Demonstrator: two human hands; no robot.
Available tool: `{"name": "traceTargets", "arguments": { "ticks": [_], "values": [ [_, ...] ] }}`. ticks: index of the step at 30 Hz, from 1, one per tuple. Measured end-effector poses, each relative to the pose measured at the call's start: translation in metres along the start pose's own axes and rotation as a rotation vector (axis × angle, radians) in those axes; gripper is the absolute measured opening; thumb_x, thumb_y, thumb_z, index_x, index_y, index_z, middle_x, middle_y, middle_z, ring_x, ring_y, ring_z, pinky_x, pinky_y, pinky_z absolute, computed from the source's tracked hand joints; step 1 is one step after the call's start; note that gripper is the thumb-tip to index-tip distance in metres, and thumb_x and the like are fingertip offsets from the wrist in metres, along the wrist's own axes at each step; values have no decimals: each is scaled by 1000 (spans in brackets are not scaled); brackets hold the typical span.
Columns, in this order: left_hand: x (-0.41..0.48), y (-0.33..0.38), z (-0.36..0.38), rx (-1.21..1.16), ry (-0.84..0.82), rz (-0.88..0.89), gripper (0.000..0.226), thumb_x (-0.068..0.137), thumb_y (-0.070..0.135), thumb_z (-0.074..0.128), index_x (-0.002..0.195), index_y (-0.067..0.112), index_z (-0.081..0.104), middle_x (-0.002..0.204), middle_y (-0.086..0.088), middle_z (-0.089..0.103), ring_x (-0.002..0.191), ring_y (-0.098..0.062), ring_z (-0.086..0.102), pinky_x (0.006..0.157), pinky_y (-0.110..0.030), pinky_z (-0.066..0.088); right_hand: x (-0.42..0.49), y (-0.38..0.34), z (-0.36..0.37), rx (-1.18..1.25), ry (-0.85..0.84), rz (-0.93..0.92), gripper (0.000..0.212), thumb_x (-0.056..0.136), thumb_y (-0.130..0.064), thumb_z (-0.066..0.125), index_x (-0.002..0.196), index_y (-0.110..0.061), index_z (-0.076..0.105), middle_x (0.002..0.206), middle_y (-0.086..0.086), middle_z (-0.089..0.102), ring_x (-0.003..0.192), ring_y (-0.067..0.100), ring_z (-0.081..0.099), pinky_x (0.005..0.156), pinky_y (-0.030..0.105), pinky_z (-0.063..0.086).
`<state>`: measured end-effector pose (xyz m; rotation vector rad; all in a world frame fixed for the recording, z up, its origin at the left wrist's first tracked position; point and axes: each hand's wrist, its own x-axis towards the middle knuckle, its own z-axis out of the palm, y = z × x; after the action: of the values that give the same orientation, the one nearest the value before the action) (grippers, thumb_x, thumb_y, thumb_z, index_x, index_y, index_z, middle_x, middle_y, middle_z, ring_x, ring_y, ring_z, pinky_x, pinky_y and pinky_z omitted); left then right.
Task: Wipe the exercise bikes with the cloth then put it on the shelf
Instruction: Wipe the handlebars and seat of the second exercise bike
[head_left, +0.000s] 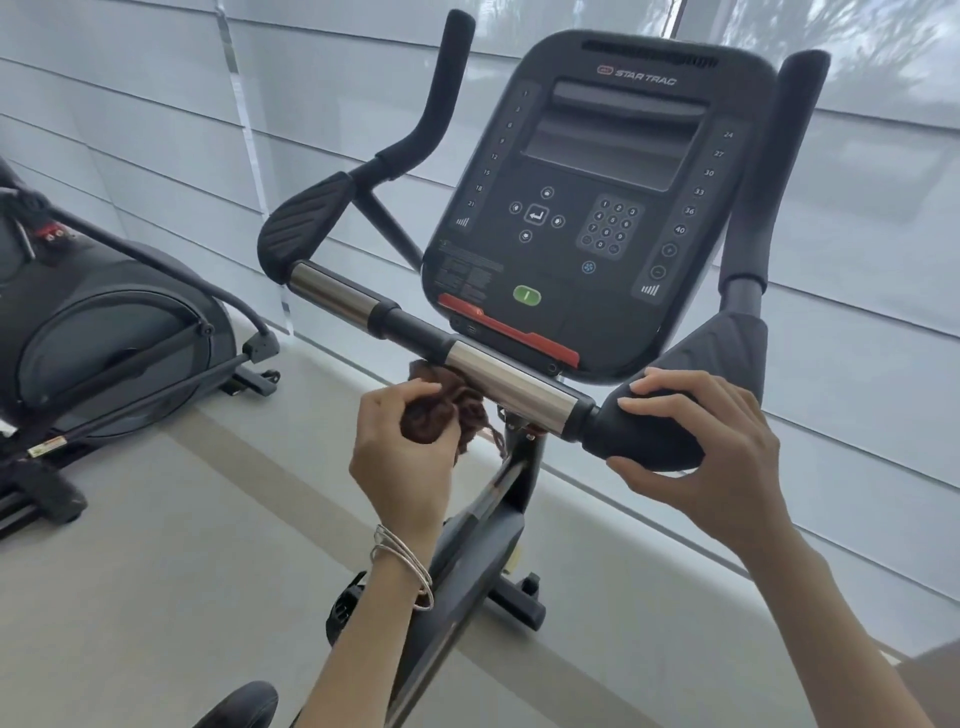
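A black exercise bike (587, 208) with a dark console fills the middle of the head view. Its handlebar (509, 387) runs across below the console, with chrome sections and black grips. My left hand (400, 457), with silver bangles on the wrist, is closed on a bunched dark brown cloth (441, 410) pressed against the underside of the chrome bar. My right hand (711, 441) grips the black right-hand grip (639, 436) of the bar. No shelf is in view.
A second machine (104, 338), dark grey with a round housing, stands on the floor at the left. Pale window blinds (156, 130) close off the far side behind a low sill. The bike's frame post (483, 545) drops between my arms to the grey floor.
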<state>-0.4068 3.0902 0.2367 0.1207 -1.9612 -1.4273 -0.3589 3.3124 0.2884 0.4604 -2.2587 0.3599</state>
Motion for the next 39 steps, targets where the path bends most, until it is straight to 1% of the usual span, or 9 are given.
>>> {"name": "traceTargets", "arguments": {
  "ticks": [5, 8, 11, 14, 20, 26, 32, 34, 39],
  "values": [
    [-48, 12, 18, -111, -166, 28, 34, 65, 12, 82, 91, 24, 63, 96, 8, 56, 86, 8, 53, 73, 0, 45, -1, -1, 1, -16, -9, 9, 37, 68, -43, 71, 93, -16, 71, 106, -1, 66, 99, 20, 62, 91, 28, 39],
    [-53, 13, 21, -139, -185, 35, 33, 65, 13, 82, 90, 23, 63, 96, 8, 57, 85, 4, 55, 73, -3, 47, -1, -2, -1, -11, -21, 16, 36, 68, -42, 71, 94, -17, 70, 107, -2, 66, 100, 19, 61, 91, 28, 39],
    [-24, 6, 11, -77, -61, -19, 32, 66, 13, 80, 92, 21, 63, 97, 4, 59, 82, -4, 54, 70, -7, 50, -1, -2, -1, -7, -20, 22, 36, 66, -40, 72, 94, -18, 69, 106, -4, 65, 99, 17, 61, 91, 28, 40],
    [-6, 7, 1, -9, -4, -5, 29, 67, 13, 80, 93, 19, 66, 98, 0, 62, 85, -8, 54, 68, -1, 41, -1, -2, 0, -15, -16, 28, 36, 65, -41, 73, 94, -18, 69, 106, -3, 66, 99, 18, 61, 91, 28, 40],
    [-41, 19, 0, -2, -183, 132, 31, 68, 18, 80, 94, 22, 65, 100, 3, 61, 87, -7, 56, 72, -5, 44, -3, 2, 0, -25, -6, -10, 37, 68, -43, 71, 95, -17, 69, 107, -1, 67, 99, 22, 62, 91, 27, 38],
    [-38, -12, -62, 199, 91, 13, 29, 68, 15, 79, 94, 14, 66, 97, -8, 62, 82, -13, 55, 65, -4, 35, -4, 7, 4, -12, -16, -54, 41, 73, -46, 70, 100, -16, 67, 110, 3, 66, 102, 23, 59, 92, 27, 36],
    [-127, -29, -130, 312, -9, -162, 29, 67, 12, 80, 90, 21, 66, 95, 4, 59, 80, -9, 56, 70, -16, 46, -20, -3, 9, -45, 39, -55, 40, 83, -40, 61, 109, -9, 64, 118, 11, 64, 112, 31, 57, 103, 41, 35],
    [-159, -35, -148, 338, -35, -215, 30, 66, 12, 81, 88, 24, 65, 93, 6, 58, 81, -9, 58, 72, -21, 49, -37, -21, 14, 8, 53, -28, 38, 86, -36, 60, 110, -7, 62, 119, 14, 62, 120, 31, 52, 110, 46, 30],
    [-207, -41, -194, 407, -64, -247, 33, 63, 9, 83, 88, 23, 66, 93, 9, 60, 85, 2, 57, 73, -1, 41, -103, -96, 28, 389, -183, -126, 31, 85, -20, 61, 111, -4, 60, 115, 15, 60, 125, 28, 47, 99, 41, 44]
  ]
}}
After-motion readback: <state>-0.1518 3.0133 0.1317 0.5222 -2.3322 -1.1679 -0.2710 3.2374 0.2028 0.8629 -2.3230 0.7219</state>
